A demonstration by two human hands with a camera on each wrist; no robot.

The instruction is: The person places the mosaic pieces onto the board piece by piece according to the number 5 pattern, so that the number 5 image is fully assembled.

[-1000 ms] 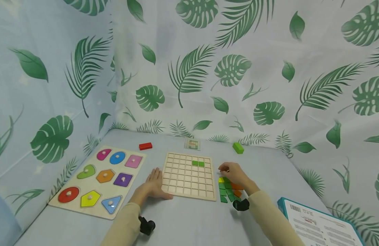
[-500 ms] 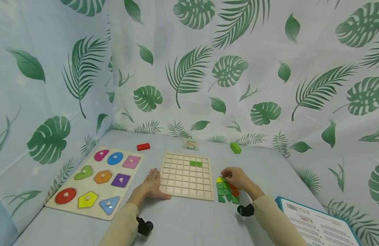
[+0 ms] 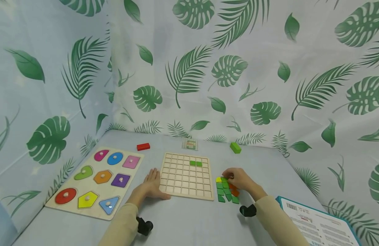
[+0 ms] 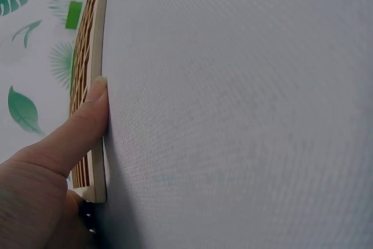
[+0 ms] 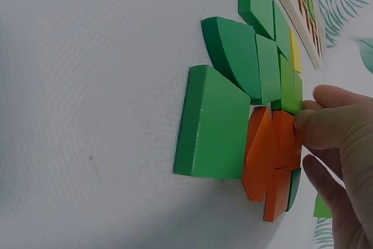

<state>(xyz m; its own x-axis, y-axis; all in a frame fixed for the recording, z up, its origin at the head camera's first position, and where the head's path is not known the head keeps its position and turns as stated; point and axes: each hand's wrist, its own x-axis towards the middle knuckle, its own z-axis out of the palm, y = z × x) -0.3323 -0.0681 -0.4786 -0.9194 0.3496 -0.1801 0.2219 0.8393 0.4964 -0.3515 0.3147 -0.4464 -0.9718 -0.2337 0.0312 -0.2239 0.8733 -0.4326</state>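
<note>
Leafy backdrop [image 3: 189, 77]; tiles [image 3: 226, 191] lie right of board [image 3: 184, 177], at curled right hand [image 3: 238, 178], grip unclear; straight-fingered left hand [image 3: 152, 187] touches board.

one left hand [image 3: 151, 184] and one right hand [image 3: 240, 179], two sleeves [image 3: 123, 223] and two black wrist cameras [image 3: 248, 210] share a table with two boards: one grid board [image 3: 184, 179] bearing two inset green tiles [image 3: 193, 163], and one puzzle board [image 3: 106, 190] carrying nine knobbed pieces [image 3: 108, 177], in three rows of three. one red block [image 3: 143, 147], one green block [image 3: 235, 148], one pattern card [image 3: 190, 144] and one teal-edged box [image 3: 318, 220] are also counted. the partly hidden pile shows one yellow tile [image 3: 218, 179], at least three orange tiles [image 5: 285, 138] and at least eight loose green tiles [image 5: 218, 126].
</note>
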